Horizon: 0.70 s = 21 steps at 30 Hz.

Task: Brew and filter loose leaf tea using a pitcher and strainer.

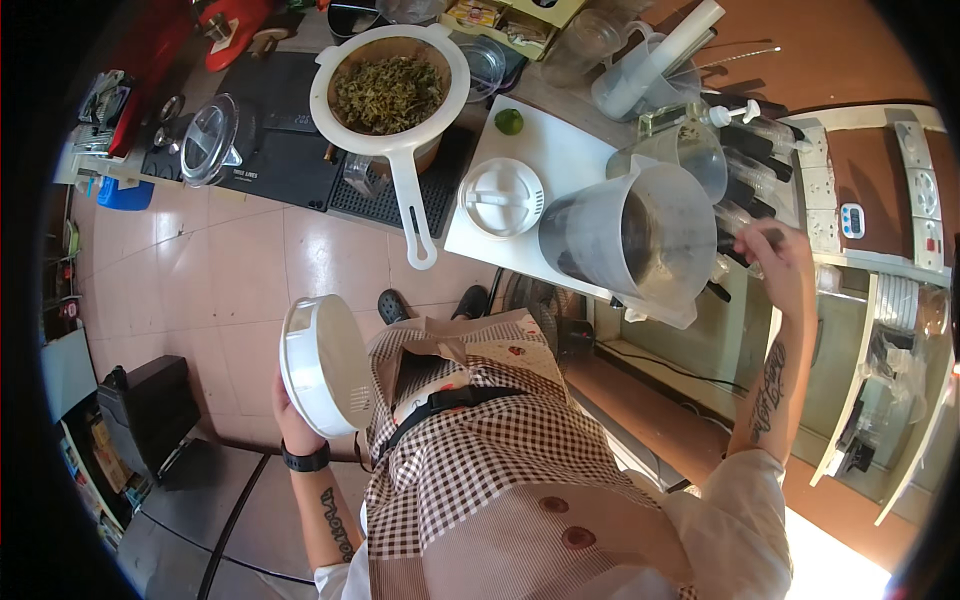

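My left hand [294,420] holds a white round plastic vessel [326,367], tilted on its side, with small slots near its lower edge. My right hand [776,251] is closed on a thin utensil [733,244] with a dark handle; its shaft appears to reach across the mouth of a large translucent pitcher [592,232]. Dark liquid stands in this pitcher. A white slotted lid [502,198] and a green lime [508,121] lie on the white board [469,236]. Behind the board, a white-handled strainer [414,202] full of wet leaves [388,94] rests over a container.
Another clear pitcher [694,154] and several dark-capped bottles stand close behind the large pitcher. A clear jug [630,90] holds a white roll. At the left are a glass lid [210,140] and black mats [281,165]. A fan [532,300] stands under the counter.
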Motion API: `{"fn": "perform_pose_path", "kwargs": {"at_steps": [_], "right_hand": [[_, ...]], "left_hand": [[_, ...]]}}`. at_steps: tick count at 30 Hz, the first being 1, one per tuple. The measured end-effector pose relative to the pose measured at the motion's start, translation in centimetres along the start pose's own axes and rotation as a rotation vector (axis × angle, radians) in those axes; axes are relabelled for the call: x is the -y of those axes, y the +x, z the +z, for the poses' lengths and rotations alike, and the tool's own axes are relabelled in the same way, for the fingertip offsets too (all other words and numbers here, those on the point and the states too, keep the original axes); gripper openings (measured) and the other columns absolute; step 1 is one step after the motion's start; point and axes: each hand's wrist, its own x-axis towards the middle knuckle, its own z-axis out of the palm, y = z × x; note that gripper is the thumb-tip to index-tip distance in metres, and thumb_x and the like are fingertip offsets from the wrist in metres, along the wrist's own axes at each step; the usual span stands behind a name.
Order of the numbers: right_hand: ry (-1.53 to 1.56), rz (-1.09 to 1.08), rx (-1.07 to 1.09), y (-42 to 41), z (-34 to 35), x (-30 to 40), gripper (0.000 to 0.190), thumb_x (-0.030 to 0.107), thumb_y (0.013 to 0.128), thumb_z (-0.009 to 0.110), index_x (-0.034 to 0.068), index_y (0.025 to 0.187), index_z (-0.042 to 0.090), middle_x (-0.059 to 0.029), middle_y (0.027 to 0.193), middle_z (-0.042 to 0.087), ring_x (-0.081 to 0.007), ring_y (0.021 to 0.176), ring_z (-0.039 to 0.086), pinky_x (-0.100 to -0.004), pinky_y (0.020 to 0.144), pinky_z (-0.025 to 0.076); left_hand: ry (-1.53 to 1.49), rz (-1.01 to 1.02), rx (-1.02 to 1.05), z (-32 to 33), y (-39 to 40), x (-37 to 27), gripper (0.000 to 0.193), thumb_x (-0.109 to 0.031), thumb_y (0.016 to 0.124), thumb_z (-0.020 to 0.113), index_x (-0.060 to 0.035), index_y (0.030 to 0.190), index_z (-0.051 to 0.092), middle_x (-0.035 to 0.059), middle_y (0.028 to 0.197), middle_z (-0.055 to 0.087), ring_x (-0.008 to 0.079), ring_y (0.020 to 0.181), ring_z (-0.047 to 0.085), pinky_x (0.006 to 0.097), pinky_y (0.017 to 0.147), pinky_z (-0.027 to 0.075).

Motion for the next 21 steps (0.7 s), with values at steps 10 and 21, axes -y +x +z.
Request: {"fn": "perform_pose_path", "kwargs": {"at_steps": [10,21], "right_hand": [[0.468,-0.404,-0.676,-9.7,-1.5,-2.5,0.018,0.012,0.097,0.053,-0.003,0.095,0.062,-0.0119,0.076,0.065,-0.0152,0.061,0.058,-0.0268,0.051,0.043],[1.088,-0.036,-0.864,-13.1,2.4,-12.6,0.02,0.02,0.097,0.053,0.001,0.094,0.059,-0.0126,0.071,0.064,-0.0187,0.053,0.056,-0.0273,0.042,0.041]], "left_hand": [[0.047,0.279,0.133,3.1,-2.4,-13.5,0.052,-0.021,0.093,0.054,0.0036,0.138,0.042,0.021,0.133,0.053,0.0316,0.122,0.052,0.045,0.102,0.044],[1.116,1.032,0.73,31.6,1.5,-24.2,0.039,-0.017,0.083,0.066,0.0019,0.115,0.056,0.0208,0.114,0.06,0.0318,0.103,0.059,0.0411,0.09,0.045]]}}
